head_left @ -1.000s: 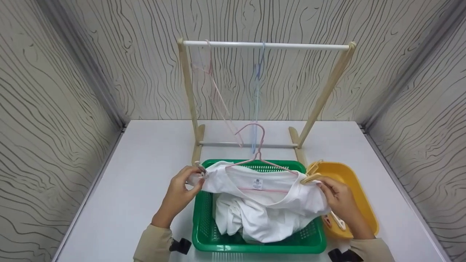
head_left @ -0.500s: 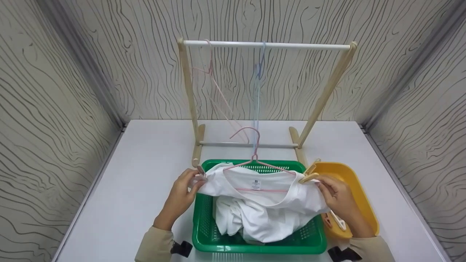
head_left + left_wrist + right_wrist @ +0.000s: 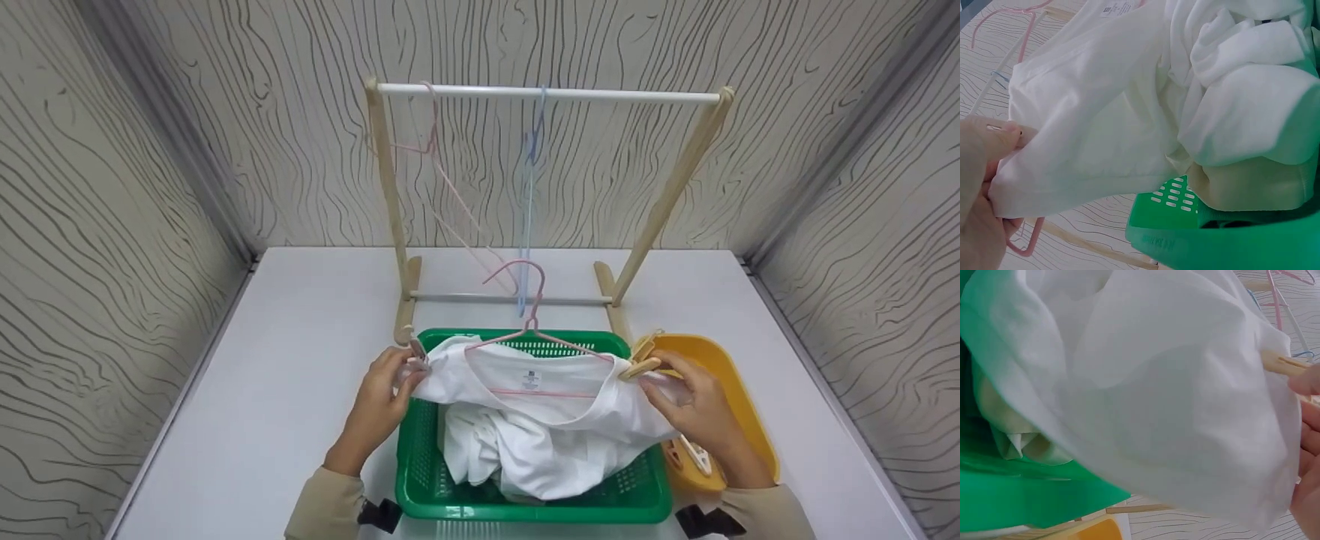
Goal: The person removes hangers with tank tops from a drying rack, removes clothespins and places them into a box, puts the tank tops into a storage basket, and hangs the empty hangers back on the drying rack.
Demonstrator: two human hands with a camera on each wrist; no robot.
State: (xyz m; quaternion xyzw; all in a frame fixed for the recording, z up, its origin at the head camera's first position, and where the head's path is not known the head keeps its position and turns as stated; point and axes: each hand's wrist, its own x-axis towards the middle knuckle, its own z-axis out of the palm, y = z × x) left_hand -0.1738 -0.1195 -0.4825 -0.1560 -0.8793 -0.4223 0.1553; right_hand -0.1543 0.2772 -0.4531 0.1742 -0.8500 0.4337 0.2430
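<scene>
A white T-shirt [image 3: 555, 420] hangs spread on a pink hanger [image 3: 536, 296], its lower part bunched in the green basket [image 3: 532, 514]. At the shirt's left shoulder my left hand [image 3: 379, 394] pinches a pale clothespin [image 3: 1026, 136] between thumb and fingers. On the right shoulder sits a wooden clothespin [image 3: 640, 367], and my right hand [image 3: 701, 412] pinches its outer end. The thumb overlaps this clothespin [image 3: 1283, 363] in the right wrist view. The right sleeve droops below that hand. Part of the hanger is hidden inside the shirt.
Behind the basket stands a rack with wooden legs and a white rail [image 3: 480, 91]. Another pink hanger [image 3: 433, 150] and a blue hanger [image 3: 534, 150] hang from it. A yellow tray [image 3: 739, 397] with clothespins [image 3: 696, 456] sits at the right, partly behind my right forearm.
My right hand's fingers have moved from the sleeve cloth inward to the wooden clothespin. The left hand stays at its shoulder with a slight shift right. The held hanger's hook has swayed a little.
</scene>
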